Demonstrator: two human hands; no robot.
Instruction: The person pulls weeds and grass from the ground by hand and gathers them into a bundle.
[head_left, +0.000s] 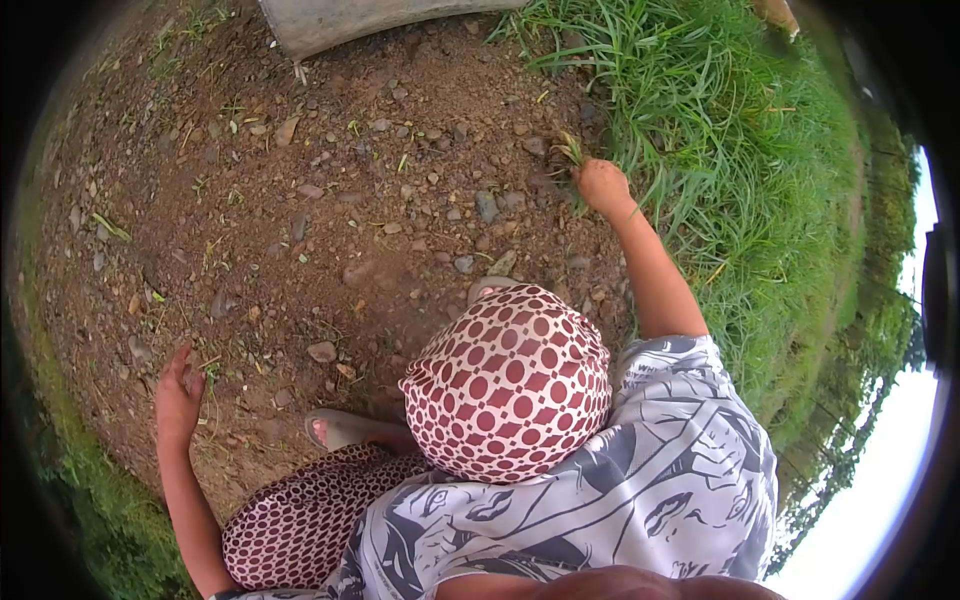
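Note:
At the edge of the grass, my right hand [604, 186] is closed around a small tuft of grass [570, 150], whose blades and thin roots stick out past the fingers over the stony soil. Low on the left, my left hand [180, 392] hangs over the brown soil [290, 240] with its fingers apart and nothing in it. A small green sprig [211, 370] lies just beside its fingers.
Thick green grass [700, 150] grows on the right. A grey curved log or slab [370, 20] lies at the top. My patterned knees [510, 380] and a sandalled foot [345, 428] are below. Stones dot the soil.

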